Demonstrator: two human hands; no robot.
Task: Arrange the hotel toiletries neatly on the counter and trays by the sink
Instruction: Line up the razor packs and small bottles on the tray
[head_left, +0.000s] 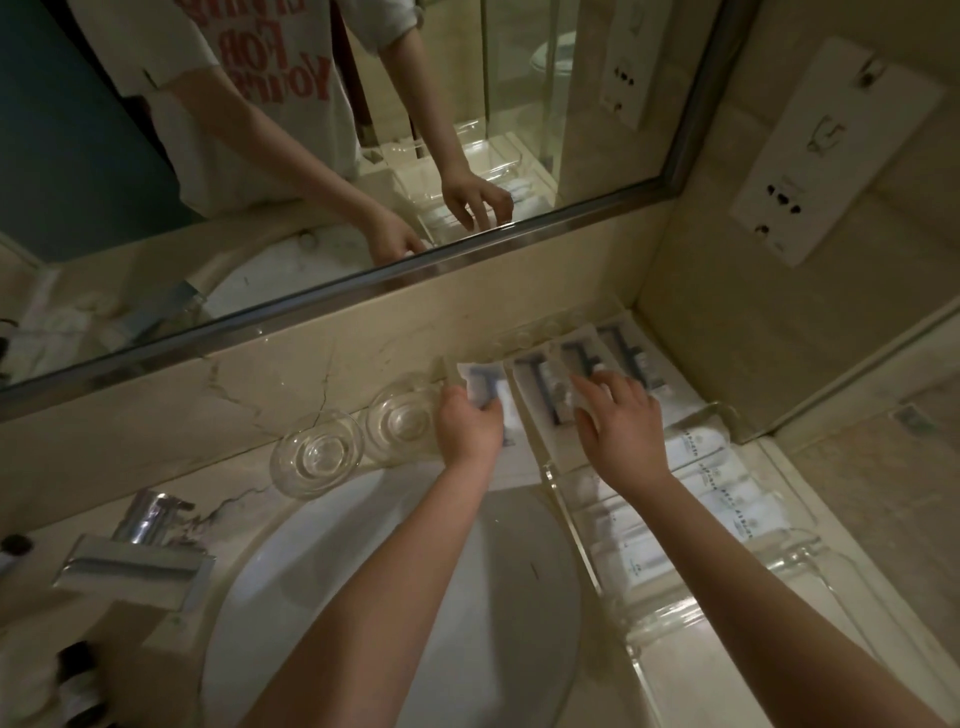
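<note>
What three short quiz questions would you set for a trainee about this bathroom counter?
1. True or false: the left hand grips a packet.
2. How many round glass dishes stand behind the sink?
3. The white tubes lie in: A the sink, B the clear tray, C a glass dish.
Key: 1 true; 2 two; 3 B.

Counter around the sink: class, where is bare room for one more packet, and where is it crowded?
Free: marble counter between the chrome faucet and the two clear glass dishes; also the strip between the clear acrylic tray and the right wall. Crowded: the back corner, where white-and-blue packets bunch under the left hand and right hand.
</note>
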